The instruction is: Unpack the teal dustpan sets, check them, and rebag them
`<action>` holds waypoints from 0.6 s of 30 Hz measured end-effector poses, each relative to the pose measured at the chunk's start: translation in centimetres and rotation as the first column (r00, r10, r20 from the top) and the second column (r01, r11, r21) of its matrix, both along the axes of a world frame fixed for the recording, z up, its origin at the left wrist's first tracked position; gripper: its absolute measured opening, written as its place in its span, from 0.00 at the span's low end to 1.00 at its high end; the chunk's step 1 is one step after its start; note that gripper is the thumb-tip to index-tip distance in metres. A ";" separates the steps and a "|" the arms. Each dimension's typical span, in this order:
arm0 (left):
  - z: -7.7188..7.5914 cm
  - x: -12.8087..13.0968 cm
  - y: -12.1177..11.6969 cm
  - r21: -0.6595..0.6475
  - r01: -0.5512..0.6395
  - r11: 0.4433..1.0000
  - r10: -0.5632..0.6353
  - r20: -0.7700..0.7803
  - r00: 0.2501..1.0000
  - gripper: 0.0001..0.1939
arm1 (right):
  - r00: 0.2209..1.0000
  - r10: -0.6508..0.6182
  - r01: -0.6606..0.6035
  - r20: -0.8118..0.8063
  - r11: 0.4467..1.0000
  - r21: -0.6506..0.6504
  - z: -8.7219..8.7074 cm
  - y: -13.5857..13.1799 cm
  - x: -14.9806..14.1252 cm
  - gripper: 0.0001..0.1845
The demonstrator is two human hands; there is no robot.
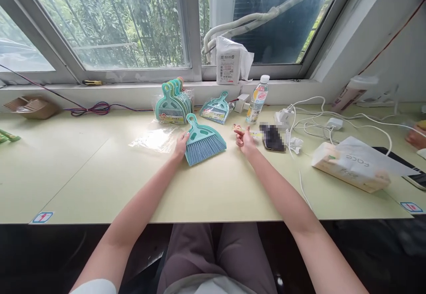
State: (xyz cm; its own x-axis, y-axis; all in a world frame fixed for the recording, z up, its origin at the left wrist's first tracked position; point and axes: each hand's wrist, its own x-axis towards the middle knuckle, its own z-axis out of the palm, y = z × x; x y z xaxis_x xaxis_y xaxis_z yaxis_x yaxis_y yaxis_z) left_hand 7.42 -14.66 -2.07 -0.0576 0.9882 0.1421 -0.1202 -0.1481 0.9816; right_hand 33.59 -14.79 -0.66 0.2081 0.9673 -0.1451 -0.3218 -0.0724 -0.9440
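Note:
A turquoise hand brush and dustpan set point(204, 141) with grey-blue bristles lies tilted over the table, its handle pointing away from me. My left hand point(181, 145) grips its left edge. To the right, apart from the set, my right hand point(245, 141) hovers with fingers loosely bent and thumb apart; nothing shows between them. Small colourful paper pieces point(237, 127) lie just beyond its fingertips, and a yellow-and-white label point(255, 134) is beside it. Clear plastic wrapping point(155, 138) rests left of my left hand.
Several bagged brush sets point(173, 105) stand at the back, with another bagged set point(216, 107) nearby. A drink bottle point(258, 99), phone point(273, 137), white cables point(311, 125) and tissue pack point(353, 163) occupy the right. A cardboard box point(36, 110) sits far left; another person's hand point(416, 138) shows far right.

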 end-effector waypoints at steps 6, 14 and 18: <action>0.1 2.4 -1.9 0.041 0.051 0.998 -0.044 -0.154 0.987 0.17 | 0.637 -0.231 -0.037 0.735 0.944 0.329 0.2 -2.5 -4.3 0.23; 0.8 4.0 -4.7 0.261 -0.107 0.959 0.215 -0.429 0.877 0.22 | 0.014 -0.413 -0.280 0.910 0.873 0.400 0.1 -5.1 -7.1 0.19; 1.6 4.4 -5.5 0.301 -0.014 0.954 0.141 -0.404 0.904 0.22 | 0.069 -0.431 -0.286 0.900 0.856 0.431 0.8 -5.3 -7.1 0.21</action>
State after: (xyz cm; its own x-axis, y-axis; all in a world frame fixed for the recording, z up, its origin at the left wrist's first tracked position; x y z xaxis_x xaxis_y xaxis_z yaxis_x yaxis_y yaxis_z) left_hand 11.82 -20.13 -0.47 -0.0053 0.8965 0.4431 0.3128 -0.4194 0.8522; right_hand 26.49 -20.13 0.15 -0.1237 0.7796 0.6139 0.9006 0.3479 -0.2604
